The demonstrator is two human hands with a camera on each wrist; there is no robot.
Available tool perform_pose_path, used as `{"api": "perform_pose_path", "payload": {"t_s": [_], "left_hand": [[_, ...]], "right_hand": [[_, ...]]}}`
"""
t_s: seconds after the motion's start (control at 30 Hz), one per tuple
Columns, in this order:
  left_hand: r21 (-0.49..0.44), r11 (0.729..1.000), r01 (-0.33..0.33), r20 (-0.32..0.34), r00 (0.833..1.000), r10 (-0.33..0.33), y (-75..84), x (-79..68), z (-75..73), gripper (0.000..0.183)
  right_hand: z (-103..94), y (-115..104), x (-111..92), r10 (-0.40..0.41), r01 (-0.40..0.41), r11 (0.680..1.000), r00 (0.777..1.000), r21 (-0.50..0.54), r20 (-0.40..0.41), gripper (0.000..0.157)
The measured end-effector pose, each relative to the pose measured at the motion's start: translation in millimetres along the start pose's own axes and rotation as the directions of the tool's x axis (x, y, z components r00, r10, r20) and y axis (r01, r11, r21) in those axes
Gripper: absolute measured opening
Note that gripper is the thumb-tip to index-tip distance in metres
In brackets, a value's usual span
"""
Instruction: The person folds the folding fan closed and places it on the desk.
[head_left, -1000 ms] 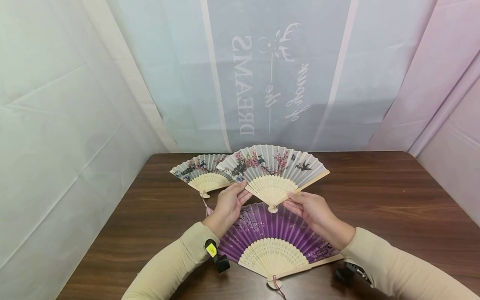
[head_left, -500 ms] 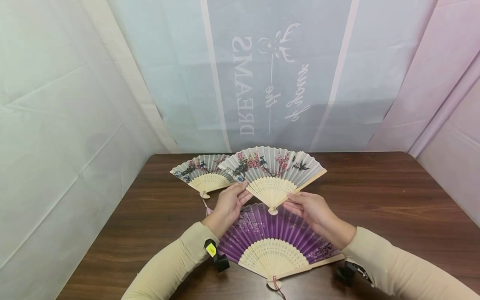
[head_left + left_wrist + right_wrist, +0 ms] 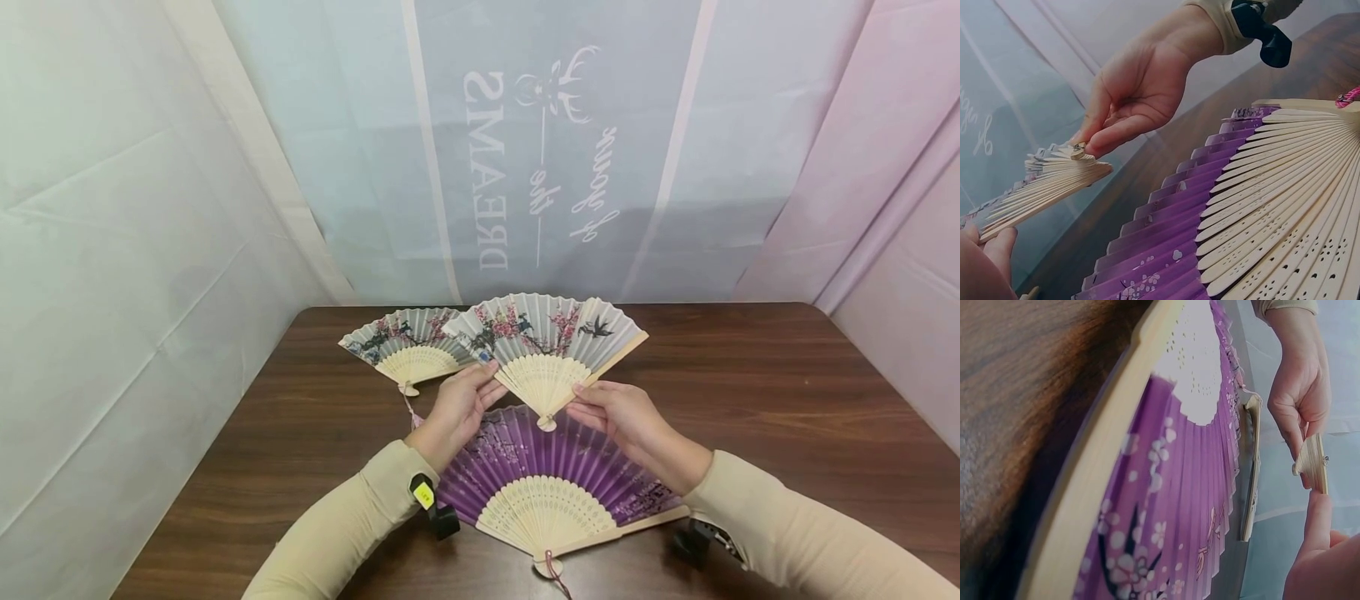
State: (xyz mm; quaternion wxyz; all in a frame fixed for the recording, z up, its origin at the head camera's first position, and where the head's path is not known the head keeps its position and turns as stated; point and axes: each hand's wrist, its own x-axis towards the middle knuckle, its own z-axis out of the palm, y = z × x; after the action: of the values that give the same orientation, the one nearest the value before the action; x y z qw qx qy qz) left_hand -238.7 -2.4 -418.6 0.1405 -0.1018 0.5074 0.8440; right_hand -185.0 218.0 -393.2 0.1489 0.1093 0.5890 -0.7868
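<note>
A white folding fan with pink blossoms and a dark bird is spread between my hands, raised above the table. My left hand pinches its left edge, thumb on top. Near the pivot, the right guard stick is pinched between thumb and fingers of my right hand. Seen edge-on in the left wrist view, the held fan's ribs run between both hands. Below it lies a spread purple fan with pale ribs, its upper part overlapped by the hands and held fan.
A second white blossom fan lies spread at the back left, partly behind the held one, its pink tassel beside my left wrist. The brown wooden table meets a fabric backdrop at its far edge.
The held fan's spread has narrowed slightly, its right edge moving inward to the left and its left edge a little to the right. Both hands stay almost where they were.
</note>
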Motion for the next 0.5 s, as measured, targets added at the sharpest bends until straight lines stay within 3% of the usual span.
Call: {"api": "perform_pose_path", "payload": {"t_s": [0.33, 0.5], "left_hand": [[0.024, 1.0, -0.006, 0.019, 1.0, 0.005, -0.8, 1.1, 0.0, 0.029], [-0.005, 0.999, -0.033, 0.094, 0.995, 0.033, -2.8, 1.7, -4.1, 0.018]], "right_hand": [[0.2, -1.2, -2.3, 0.001, -0.001, 1.0, 1.0, -0.023, 0.001, 0.013], [0.7, -2.3, -3.4, -0.001, 0.001, 0.999, 1.0, -0.034, 0.007, 0.017]]}}
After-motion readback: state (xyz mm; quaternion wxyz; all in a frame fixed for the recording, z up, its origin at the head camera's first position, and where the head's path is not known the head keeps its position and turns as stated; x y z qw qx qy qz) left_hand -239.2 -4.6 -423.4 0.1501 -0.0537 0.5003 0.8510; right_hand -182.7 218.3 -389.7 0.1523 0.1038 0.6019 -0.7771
